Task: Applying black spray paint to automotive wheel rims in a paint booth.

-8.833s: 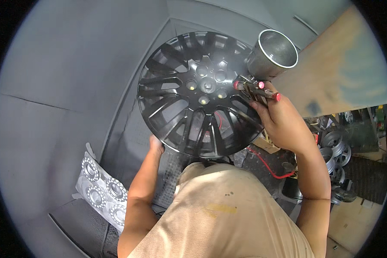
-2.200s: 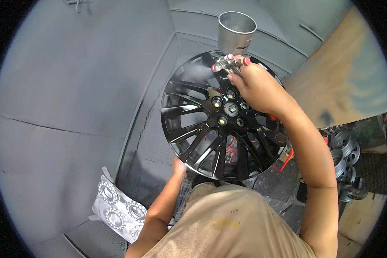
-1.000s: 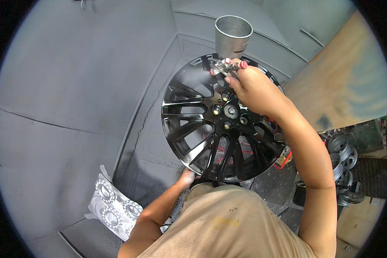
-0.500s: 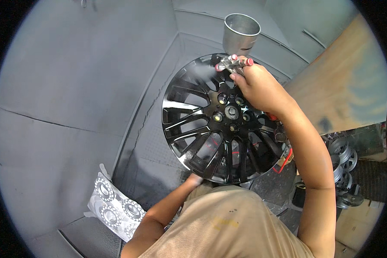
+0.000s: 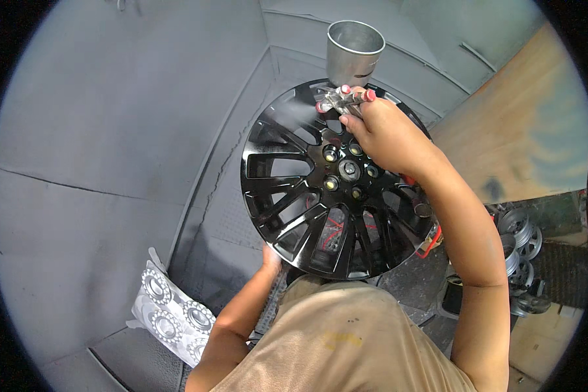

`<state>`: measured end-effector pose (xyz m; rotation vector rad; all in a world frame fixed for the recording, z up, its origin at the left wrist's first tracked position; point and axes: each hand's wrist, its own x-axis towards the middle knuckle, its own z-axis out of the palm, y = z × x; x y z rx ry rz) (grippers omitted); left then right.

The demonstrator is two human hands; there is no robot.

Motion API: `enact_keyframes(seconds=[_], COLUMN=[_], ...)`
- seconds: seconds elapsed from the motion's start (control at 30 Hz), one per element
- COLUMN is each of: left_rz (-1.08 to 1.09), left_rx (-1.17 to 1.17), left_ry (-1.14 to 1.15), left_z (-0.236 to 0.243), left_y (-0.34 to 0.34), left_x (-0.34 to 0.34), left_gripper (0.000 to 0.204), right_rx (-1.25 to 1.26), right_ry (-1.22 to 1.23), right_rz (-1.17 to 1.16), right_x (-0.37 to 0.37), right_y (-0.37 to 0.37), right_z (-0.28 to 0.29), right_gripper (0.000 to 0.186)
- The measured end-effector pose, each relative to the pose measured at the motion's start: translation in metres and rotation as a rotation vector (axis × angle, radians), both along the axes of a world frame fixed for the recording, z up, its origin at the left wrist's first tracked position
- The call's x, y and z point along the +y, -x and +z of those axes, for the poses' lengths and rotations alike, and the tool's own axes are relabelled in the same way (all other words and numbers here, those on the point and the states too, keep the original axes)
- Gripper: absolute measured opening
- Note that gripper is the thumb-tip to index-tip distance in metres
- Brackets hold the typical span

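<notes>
My right hand is closed around a spray gun with red knobs and a metal paint cup above it. From its nozzle a pale mist drifts left over the upper left spokes of a glossy black car wheel. The wheel lies face up in front of me, its bolt holes around a central hub. At the wheel's lower left edge is my left hand. Its fingers are mostly hidden by the rim, so their grip does not show. Whatever supports the wheel is largely out of sight beneath it.
Grey walls close in at left and back. A brown board leans at right, with several silver wheels stacked below it. A printed bag lies at lower left. Red hose-like lines show under the wheel.
The wheel has turned, since its spokes and bolt holes sit at different angles. My left hand has moved up and left along the rim. The spray gun has shifted slightly left.
</notes>
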<state>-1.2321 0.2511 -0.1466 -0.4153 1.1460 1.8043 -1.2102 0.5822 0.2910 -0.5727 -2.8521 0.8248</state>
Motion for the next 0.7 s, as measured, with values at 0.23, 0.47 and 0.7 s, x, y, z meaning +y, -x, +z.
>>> enact_keyframes(seconds=[0.23,0.47,0.7], left_rz=[-0.051,-0.066,-0.183], left_rx=[0.255,0.269,0.360], left_ry=[0.065,0.052,0.098], left_z=[-0.040,-0.032,-0.026], left_y=[-0.020,-0.044,-0.062], left_x=[-0.017,-0.014,-0.018], left_gripper=[0.032,0.035,0.045], right_rx=[0.162,0.014,0.168], right_ry=[-0.044,-0.003,-0.065], right_rz=[0.053,0.031,0.055], right_x=[0.002,-0.003,0.000], right_y=[0.000,-0.003,0.000], right_z=[-0.016,0.001,-0.014], right_gripper=[0.026,0.024,0.025])
